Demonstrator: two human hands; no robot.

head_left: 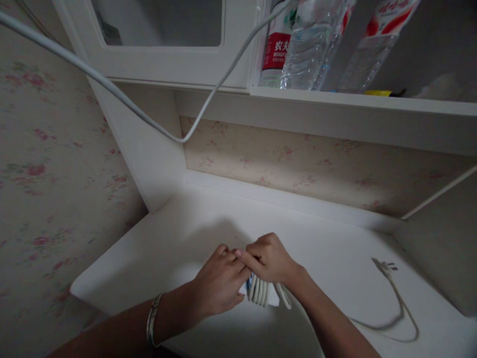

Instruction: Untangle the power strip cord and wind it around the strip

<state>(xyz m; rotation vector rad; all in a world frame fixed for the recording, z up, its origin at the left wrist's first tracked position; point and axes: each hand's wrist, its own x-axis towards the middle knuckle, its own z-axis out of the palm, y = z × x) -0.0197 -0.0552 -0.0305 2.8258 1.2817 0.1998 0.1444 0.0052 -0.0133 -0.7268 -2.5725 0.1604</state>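
Observation:
A white power cord (259,291) is wound into a tight bundle of several loops, held above the desk top between my two hands. My right hand (271,258) is closed over the top of the bundle, its thumb reaching across to my left fingers. From the left side, my left hand (221,283) curls its fingers round the bundle's upper end; a silver bracelet (152,320) circles that wrist. A bit of blue and a white piece show beside the loops, too small to name. My fingers hide the upper part of the bundle.
On the white desk (167,233), a plug (387,266) with a trailing cord lies at the right. A thick white cable (149,122) hangs across the upper left. Plastic bottles (309,49) stand on the shelf above. Flowered wallpaper (37,199) covers the left wall.

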